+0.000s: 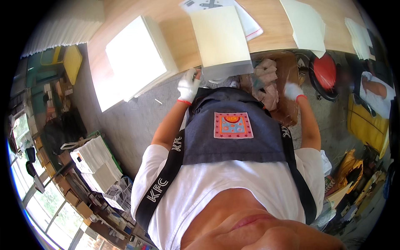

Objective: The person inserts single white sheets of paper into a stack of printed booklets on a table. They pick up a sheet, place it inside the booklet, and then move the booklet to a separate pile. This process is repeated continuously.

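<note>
My left hand (pixel 188 85) wears a white glove with a red cuff. It rests at the near edge of the wooden table (pixel 179 37), its fingers curled by the front corner of a cream stack of sheets (pixel 219 39). My right hand (pixel 293 90), also gloved, hangs below the table edge next to a brown box of crumpled brown paper (pixel 268 83); it looks blurred and holds nothing I can make out. A dark blue apron with a coloured square patch (pixel 233 125) covers my front.
A large white stack of sheets (pixel 135 56) overhangs the table's left edge. More cream sheets (pixel 306 25) lie at the right of the table. A red stool (pixel 325 71) stands to the right. White bundles (pixel 98 160) sit on the grey floor at left.
</note>
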The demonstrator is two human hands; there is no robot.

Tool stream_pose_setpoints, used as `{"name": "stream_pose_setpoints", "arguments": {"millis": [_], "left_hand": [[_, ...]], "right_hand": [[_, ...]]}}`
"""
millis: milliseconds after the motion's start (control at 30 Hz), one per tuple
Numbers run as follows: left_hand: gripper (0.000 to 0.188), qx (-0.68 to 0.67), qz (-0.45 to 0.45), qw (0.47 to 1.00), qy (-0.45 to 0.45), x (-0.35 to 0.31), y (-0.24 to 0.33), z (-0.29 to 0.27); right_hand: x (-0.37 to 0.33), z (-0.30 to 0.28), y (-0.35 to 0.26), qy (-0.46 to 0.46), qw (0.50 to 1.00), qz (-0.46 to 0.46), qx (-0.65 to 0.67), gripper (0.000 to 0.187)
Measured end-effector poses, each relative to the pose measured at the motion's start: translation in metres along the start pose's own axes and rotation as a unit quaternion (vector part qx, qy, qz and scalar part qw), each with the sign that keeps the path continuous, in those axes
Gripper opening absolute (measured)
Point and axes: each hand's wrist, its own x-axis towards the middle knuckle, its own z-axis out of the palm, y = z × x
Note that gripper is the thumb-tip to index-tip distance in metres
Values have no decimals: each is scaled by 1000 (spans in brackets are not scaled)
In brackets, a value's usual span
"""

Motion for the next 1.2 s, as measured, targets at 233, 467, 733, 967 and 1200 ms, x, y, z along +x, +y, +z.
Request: {"name": "stream_pose_setpoints", "arguments": {"millis": [233, 467, 733, 967, 1200], "left_hand": [[13, 165, 380, 906, 85, 27, 24, -1], [15, -16, 114, 987, 112, 12, 1, 12], [18, -525, -276, 799, 96, 2, -5, 42], [22, -246, -55, 964, 89, -8, 84, -74], [31, -132, -64, 923, 355, -30, 37, -218]], "right_hand": [[-10, -129, -157, 400, 878, -253, 79, 50], [26, -94, -184, 342, 844, -230, 342, 13], [36, -76, -197, 130, 647, 16, 751, 34], [41, -88, -202, -59, 629, -187, 752, 26], [-16, -227, -368, -38, 657, -352, 665, 23]]}}
